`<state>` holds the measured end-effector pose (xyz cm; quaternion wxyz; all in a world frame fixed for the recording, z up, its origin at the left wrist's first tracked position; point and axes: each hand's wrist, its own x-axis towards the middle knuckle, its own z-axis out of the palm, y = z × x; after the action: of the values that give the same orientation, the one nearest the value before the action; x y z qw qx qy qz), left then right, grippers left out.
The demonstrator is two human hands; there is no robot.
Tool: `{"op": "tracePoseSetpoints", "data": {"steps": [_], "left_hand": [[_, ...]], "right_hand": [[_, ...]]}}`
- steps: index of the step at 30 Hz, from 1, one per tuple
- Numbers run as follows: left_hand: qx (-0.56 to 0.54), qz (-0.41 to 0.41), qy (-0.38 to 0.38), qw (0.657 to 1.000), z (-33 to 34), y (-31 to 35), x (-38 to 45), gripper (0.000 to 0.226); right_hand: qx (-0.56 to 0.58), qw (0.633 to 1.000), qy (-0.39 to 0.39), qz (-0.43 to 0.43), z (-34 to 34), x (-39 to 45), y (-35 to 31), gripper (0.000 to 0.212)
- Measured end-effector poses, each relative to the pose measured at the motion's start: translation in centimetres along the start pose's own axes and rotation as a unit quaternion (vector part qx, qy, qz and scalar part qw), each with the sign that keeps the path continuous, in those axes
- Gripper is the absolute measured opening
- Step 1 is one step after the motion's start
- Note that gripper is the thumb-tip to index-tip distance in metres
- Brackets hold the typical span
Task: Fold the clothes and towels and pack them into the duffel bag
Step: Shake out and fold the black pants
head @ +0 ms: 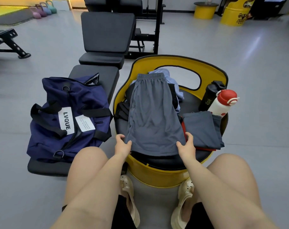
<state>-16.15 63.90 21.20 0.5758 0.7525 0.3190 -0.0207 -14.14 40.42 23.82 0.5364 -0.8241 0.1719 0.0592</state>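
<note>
Grey shorts (152, 116), folded in half lengthwise, lie spread on the yellow barrel seat (158, 177) with the waistband at the far end. My left hand (123, 145) pinches the near left hem corner. My right hand (186, 145) pinches the near right corner. Under the shorts lies a heap of black and light blue clothes (172, 80). To the right sits a folded grey garment (202, 128) on top of something red. The navy duffel bag (66, 116) rests on a black bench at the left, its zip partly open.
A black bottle (210, 95) and a white bottle with a red cap (223, 101) lean against the seat's back at the right. The black bench (105, 30) stretches away behind the bag. Kettlebells (43, 9) and yellow drums (234, 13) stand far off.
</note>
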Motion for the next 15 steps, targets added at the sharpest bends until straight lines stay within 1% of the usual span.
{"op": "tracePoseSetpoints", "data": {"steps": [1, 2, 4, 6, 8, 10, 12, 13, 14, 15], "left_hand": [[-0.013, 0.016, -0.002, 1.0, -0.2, 0.1, -0.1, 0.02], [-0.029, 0.031, -0.01, 0.999, -0.4, 0.3, -0.4, 0.015], [-0.075, 0.042, -0.038, 0.996, -0.7, 0.5, -0.8, 0.002], [-0.124, 0.039, -0.063, 0.989, -1.0, 0.6, -1.0, 0.009], [-0.152, 0.035, -0.088, 0.984, -1.4, 0.7, -1.2, 0.009], [-0.132, 0.039, -0.121, 0.983, -1.8, 0.6, -1.2, 0.025], [-0.068, 0.05, -0.14, 0.987, -2.2, 0.7, -1.5, 0.047], [-0.032, 0.062, -0.14, 0.988, -2.3, 0.7, -1.8, 0.054], [0.002, 0.08, -0.132, 0.988, -2.6, 0.8, -2.1, 0.056], [0.028, 0.101, -0.117, 0.988, -2.7, 0.7, -2.3, 0.052]], "right_hand": [[-0.002, 1.0, 0.001, -0.019, -0.3, -0.2, -0.1, 0.045], [-0.01, 0.999, 0.0, -0.032, -0.6, -0.4, -0.2, 0.04], [-0.031, 0.999, 0.0, -0.04, -1.0, -0.4, -0.3, 0.023], [-0.037, 0.999, -0.005, -0.036, -1.5, -0.4, -0.4, 0.016], [-0.028, 0.999, -0.022, -0.027, -1.9, -0.6, -0.6, 0.019], [-0.001, 0.999, -0.048, -0.009, -2.3, -0.9, -0.7, 0.026], [0.018, 0.996, -0.081, 0.01, -2.8, -1.0, -0.6, 0.037], [0.003, 0.995, -0.097, 0.008, -3.1, -1.0, -0.4, 0.043], [-0.026, 0.993, -0.111, -0.003, -3.3, -0.9, -0.2, 0.05], [-0.059, 0.991, -0.122, -0.021, -3.5, -0.9, -0.1, 0.054]]}}
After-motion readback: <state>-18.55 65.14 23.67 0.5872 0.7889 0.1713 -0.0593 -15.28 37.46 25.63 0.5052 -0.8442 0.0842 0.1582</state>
